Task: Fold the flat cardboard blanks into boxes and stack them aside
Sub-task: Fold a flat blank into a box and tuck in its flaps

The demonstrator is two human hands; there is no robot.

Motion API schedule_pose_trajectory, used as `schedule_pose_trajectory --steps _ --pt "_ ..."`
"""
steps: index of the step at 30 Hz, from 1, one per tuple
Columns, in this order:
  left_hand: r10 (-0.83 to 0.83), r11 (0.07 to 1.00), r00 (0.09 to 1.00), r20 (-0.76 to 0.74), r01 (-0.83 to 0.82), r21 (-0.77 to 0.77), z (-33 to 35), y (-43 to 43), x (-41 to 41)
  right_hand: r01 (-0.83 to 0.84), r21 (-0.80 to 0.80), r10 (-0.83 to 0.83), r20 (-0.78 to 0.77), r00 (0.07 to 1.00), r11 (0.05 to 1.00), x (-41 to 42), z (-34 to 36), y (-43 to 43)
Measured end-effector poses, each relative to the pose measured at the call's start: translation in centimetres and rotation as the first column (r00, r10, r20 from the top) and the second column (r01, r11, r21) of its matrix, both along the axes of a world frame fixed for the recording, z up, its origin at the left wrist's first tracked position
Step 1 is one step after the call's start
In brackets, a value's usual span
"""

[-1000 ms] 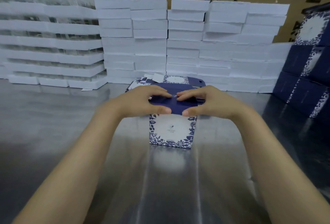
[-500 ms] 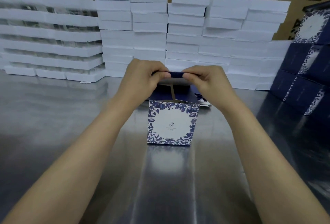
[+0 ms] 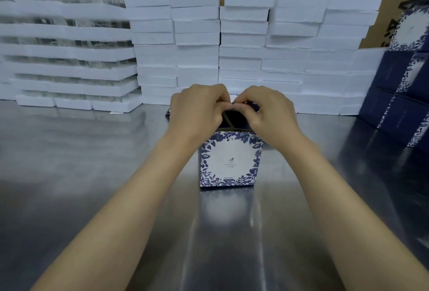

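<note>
Left hand (image 3: 197, 108), right hand (image 3: 272, 113) — atop the box (image 3: 229, 160)

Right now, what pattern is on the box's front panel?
White centre framed by a blue leaf-and-flower border on the box, seen clearly in the head view.

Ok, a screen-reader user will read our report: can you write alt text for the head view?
A person's left hand and right hand pinch the top of an upright blue-and-white floral box on a steel table. Stacked white slabs line the back; dark blue boxes stand piled at the right.
</note>
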State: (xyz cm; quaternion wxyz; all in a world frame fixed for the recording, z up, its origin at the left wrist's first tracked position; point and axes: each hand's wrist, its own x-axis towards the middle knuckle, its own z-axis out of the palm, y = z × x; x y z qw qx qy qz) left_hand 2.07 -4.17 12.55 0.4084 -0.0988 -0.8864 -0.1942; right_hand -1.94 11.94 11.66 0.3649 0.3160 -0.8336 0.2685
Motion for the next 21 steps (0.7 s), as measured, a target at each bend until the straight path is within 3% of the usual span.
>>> schedule_pose_trajectory --steps 2,5,8,12,16,18,21 --pt "-0.029 0.996 0.999 -0.03 0.032 0.082 0.0 -0.2 0.2 -0.071 0.008 0.07 0.077 0.995 0.997 -0.2 0.4 0.5" --pt "-0.199 0.949 0.979 -0.046 0.204 0.241 0.4 -0.8 0.6 -0.192 -0.088 0.205 0.177 0.963 0.977 -0.4 0.7 1.4" --pt "-0.267 0.922 0.964 -0.009 0.258 0.289 0.7 -1.1 0.8 -0.241 -0.193 0.287 0.271 0.919 0.951 -0.1 0.7 1.7" --pt "-0.221 0.931 0.975 0.023 0.204 0.302 1.0 -2.4 0.3 -0.219 -0.354 0.344 0.341 0.875 0.909 0.1 0.9 1.7" --pt "-0.216 0.937 0.976 -0.036 0.217 0.273 1.0 -2.8 0.6 -0.21 -0.588 0.474 0.34 0.812 0.781 0.4 1.4 1.5" --pt "-0.248 0.916 0.966 -0.07 0.258 0.307 1.1 -2.7 1.1 -0.18 -0.668 0.516 0.346 0.784 0.722 0.5 1.6 1.6" --pt "-0.338 0.859 0.941 0.006 0.306 0.411 1.6 -2.7 1.4 -0.14 -0.703 0.544 0.391 0.743 0.697 0.2 1.9 2.1"
